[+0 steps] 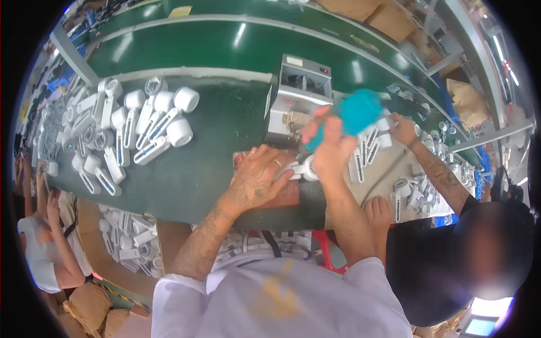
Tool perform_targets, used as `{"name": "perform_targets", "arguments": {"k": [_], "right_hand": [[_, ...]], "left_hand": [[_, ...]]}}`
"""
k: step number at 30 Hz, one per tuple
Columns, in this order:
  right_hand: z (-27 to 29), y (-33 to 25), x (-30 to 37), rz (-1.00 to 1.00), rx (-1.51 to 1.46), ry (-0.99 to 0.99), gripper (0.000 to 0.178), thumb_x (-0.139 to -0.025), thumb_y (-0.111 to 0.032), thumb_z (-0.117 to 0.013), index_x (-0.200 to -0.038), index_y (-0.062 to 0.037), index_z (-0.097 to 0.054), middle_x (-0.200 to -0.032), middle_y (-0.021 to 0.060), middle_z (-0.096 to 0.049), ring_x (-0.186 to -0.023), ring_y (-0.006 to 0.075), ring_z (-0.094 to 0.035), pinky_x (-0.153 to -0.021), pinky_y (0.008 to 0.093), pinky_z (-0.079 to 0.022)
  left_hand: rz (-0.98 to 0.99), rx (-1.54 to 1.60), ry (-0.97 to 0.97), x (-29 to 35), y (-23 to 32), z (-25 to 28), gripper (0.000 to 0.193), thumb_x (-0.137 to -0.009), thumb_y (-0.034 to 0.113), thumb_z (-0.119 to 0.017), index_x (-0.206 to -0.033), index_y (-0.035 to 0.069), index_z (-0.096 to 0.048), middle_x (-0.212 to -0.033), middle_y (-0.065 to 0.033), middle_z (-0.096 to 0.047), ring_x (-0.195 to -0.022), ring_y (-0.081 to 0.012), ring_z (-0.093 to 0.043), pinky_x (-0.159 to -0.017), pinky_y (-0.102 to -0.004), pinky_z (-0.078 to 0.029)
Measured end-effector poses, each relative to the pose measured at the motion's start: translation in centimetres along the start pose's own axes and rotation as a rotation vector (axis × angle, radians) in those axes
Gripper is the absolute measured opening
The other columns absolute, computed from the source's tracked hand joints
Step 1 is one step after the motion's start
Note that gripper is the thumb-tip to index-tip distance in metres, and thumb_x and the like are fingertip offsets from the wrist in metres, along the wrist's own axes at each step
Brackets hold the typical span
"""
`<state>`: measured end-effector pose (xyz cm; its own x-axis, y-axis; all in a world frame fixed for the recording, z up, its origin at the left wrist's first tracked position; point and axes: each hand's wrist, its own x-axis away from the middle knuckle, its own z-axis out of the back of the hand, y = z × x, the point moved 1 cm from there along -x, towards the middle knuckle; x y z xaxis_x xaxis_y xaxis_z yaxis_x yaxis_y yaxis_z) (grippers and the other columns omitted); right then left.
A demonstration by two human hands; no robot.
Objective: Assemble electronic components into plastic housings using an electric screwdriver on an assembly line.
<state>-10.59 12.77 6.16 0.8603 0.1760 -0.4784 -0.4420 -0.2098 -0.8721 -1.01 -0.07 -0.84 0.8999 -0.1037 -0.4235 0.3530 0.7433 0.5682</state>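
Note:
My right hand (pixel 332 143) is closed around a teal power screwdriver (pixel 360 111), blurred by motion and raised beside a grey metal screw feeder (pixel 293 107). My left hand (pixel 252 176) rests with fingers spread on a reddish pad (pixel 282 197). Its thumb and fingertips touch a white handheld fan part (pixel 307 168), partly hidden under my right forearm. I cannot make out the screwdriver's tip.
White handheld fans (pixel 149 121) stand in a cluster on the green table at left. A co-worker's hand (pixel 403 130) reaches over more fan parts (pixel 366 152) at right. Boxed white parts (pixel 129 242) sit below the left edge; a green conveyor (pixel 197 42) runs behind.

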Motion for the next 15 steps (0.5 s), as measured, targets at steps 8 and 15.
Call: {"name": "perform_targets", "arguments": {"k": [8,15], "right_hand": [[1.6,-1.2,3.6,-0.083,0.003,-0.019,0.064,-0.094,-0.059,-0.060,-0.106,0.0035,-0.055,-0.067,0.0073,-0.055,-0.058,0.0176,-0.056,-0.054,0.0309,-0.046],[2.1,0.1,4.6,-0.108,-0.011,-0.021,0.059,-0.095,-0.056,-0.059,-0.103,0.0016,-0.054,-0.066,0.0072,-0.055,-0.058,0.0178,-0.056,-0.054,0.0311,-0.046]], "left_hand": [[0.020,0.009,-0.100,-0.9,0.6,0.8,0.036,-0.091,0.029,-0.066,-0.121,0.009,-0.064,-0.113,-0.0125,-0.062,-0.109,-0.0343,-0.056,-0.096,-0.0504,-0.045],[0.012,0.013,-0.094,-0.6,0.8,0.7,0.037,-0.086,0.019,-0.069,-0.120,0.007,-0.063,-0.113,-0.0117,-0.060,-0.103,-0.0339,-0.054,-0.090,-0.0477,-0.043]]}}
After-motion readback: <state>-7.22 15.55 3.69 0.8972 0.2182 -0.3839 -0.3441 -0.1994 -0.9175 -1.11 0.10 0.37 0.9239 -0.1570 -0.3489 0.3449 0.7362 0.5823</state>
